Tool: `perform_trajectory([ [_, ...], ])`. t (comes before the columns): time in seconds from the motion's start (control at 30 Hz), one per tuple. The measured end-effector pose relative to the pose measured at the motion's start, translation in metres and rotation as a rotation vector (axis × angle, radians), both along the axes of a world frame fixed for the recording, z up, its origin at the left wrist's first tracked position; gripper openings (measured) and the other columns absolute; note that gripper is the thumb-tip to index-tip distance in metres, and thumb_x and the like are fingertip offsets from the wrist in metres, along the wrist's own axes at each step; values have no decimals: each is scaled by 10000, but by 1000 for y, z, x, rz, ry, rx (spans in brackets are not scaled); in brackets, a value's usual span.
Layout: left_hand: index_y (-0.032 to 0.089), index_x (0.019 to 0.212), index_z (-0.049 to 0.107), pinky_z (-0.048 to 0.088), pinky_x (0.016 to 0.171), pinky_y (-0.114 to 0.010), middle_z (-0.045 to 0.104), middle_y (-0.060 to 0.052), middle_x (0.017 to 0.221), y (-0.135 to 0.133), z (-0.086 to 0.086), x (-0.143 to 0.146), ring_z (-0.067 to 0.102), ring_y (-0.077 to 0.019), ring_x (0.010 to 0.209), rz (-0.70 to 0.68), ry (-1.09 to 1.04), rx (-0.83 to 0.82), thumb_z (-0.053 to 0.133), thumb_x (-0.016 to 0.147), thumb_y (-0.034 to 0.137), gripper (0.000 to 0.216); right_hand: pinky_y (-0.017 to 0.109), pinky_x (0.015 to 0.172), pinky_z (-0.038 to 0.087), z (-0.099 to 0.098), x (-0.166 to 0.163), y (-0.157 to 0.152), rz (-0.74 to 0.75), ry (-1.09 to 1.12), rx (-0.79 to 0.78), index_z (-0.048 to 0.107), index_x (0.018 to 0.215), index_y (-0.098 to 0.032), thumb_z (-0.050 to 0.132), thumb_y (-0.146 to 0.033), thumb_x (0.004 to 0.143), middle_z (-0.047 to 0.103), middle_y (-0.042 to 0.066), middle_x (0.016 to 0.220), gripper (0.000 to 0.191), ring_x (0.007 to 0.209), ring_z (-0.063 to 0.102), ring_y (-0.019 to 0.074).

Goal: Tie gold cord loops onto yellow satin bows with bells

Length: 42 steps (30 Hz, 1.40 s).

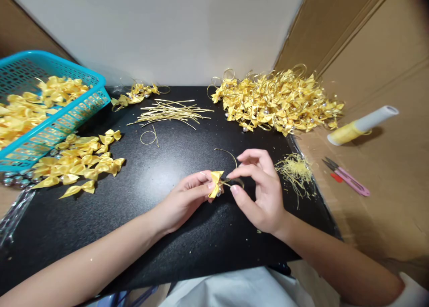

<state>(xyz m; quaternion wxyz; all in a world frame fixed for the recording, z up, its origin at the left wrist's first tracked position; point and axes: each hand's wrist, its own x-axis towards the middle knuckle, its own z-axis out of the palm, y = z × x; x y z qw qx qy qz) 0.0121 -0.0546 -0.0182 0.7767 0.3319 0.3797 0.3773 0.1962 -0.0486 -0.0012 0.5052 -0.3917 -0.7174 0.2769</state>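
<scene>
Between the thumb and fingers of my left hand is a yellow ribbon bow, held above the black tabletop. A small silvery bell shows at the bow's lower side, partly covered. Gold cord runs from the bow toward my right hand and curves up behind its fingers. The right thumb and index finger are bent around the cord close to the bow, with a small gap showing between them; the other fingers are curled and raised.
Bows fill a turquoise basket, with loose bows and bells below. Cut gold cords lie mid-table. A pile of corded bows is back right, near cord scraps, pink-handled snips and a ribbon-wrapped tube.
</scene>
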Motion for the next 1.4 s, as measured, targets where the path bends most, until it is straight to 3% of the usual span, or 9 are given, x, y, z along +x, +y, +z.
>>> perform_trajectory([
  [0.07, 140, 764, 665, 370, 658, -242, 564, -5, 715, 0, 0, 0, 458, -108, 676, 5, 15, -3, 762, 738, 347, 229, 379, 857, 463, 0, 0, 0, -25, 19, -14, 664, 837, -185, 588, -166, 775, 518, 80, 1034, 100, 966, 549, 195],
  [0.2, 147, 763, 650, 369, 650, -238, 564, 5, 710, -2, 0, 0, 458, -104, 671, 14, 74, 35, 744, 757, 357, 230, 372, 830, 467, 1, 1, 0, -17, -47, 19, 667, 878, -188, 613, -161, 777, 565, 54, 925, 118, 886, 567, 180],
  [0.37, 148, 755, 628, 363, 661, -236, 565, 17, 708, -3, 4, 0, 460, -101, 676, -68, 235, 148, 716, 786, 352, 225, 415, 945, 422, -1, -1, 3, 144, -157, -49, 665, 1101, -201, 577, -208, 869, 625, 74, 1090, 249, 1063, 550, 208],
  [0.57, 130, 759, 642, 346, 635, -236, 532, 21, 679, 0, 13, 3, 426, -102, 657, -218, 277, 109, 726, 745, 379, 263, 316, 829, 472, -8, -3, 13, 375, 34, -431, 681, 794, -186, 645, -258, 862, 633, 29, 893, 106, 865, 598, 140],
  [0.83, 146, 711, 657, 322, 587, -239, 543, 8, 651, 2, 7, 0, 420, -108, 622, -170, 278, 92, 696, 747, 341, 202, 273, 696, 440, -12, -3, 18, 448, 162, -546, 627, 678, -170, 673, -412, 835, 578, 5, 808, 292, 737, 546, 107],
  [1.0, 156, 699, 663, 323, 590, -248, 553, -2, 656, 3, 6, -1, 430, -118, 629, -141, 226, 76, 683, 748, 305, 158, 281, 709, 460, -12, -2, 18, 414, 157, -548, 654, 769, -184, 666, -363, 834, 611, 15, 852, 190, 764, 571, 119],
  [1.1, 156, 673, 651, 315, 588, -250, 539, 2, 643, 3, 7, -1, 416, -114, 618, -123, 180, 58, 687, 752, 309, 176, 292, 726, 472, -10, 0, 16, 270, 170, -474, 654, 899, -197, 622, -283, 851, 631, 27, 889, 104, 803, 587, 135],
  [1.23, 156, 685, 644, 311, 592, -252, 530, 7, 656, 2, 6, -1, 409, -110, 623, -76, 157, 53, 694, 758, 306, 174, 309, 717, 448, -5, 2, 11, 186, 32, -252, 605, 716, -187, 615, -195, 826, 602, 7, 744, 111, 735, 564, 137],
  [1.4, 160, 731, 632, 322, 614, -251, 562, 7, 698, 0, 2, -2, 429, -110, 643, -55, 231, 125, 688, 787, 324, 181, 338, 745, 401, -6, 1, 7, 184, -213, -141, 599, 717, -184, 636, -178, 799, 637, 9, 756, 91, 739, 551, 149],
])
